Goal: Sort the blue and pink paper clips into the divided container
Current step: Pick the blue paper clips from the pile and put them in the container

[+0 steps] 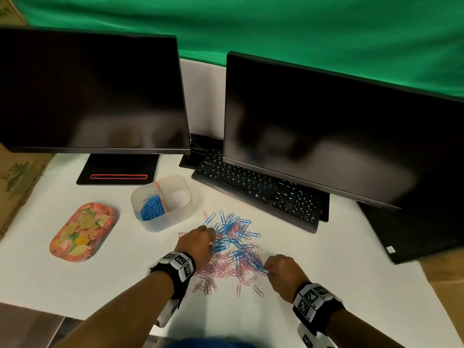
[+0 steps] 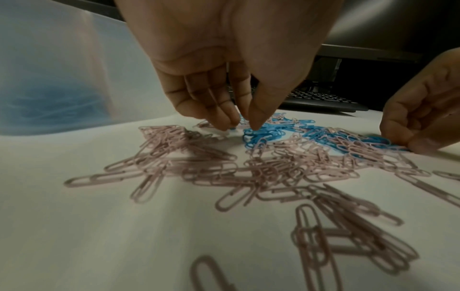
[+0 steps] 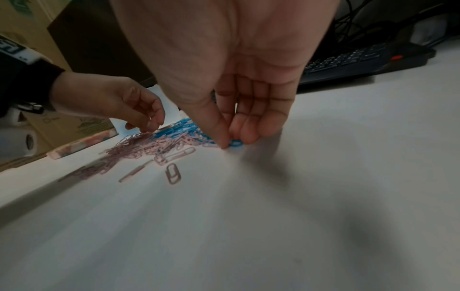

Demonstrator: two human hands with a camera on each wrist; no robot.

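Right monitor [image 1: 351, 136]: right edge cropped. Divided container [image 2: 49, 78]: blurred, cut off at left. Left hand [image 1: 198, 243]: fingers hidden in head view. Nearest pink clips [image 2: 348, 246]: blurred.

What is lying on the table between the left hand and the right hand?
In the head view, the mixed pile of blue and pink paper clips fills the stretch between the left hand and the right hand; both reach into it.
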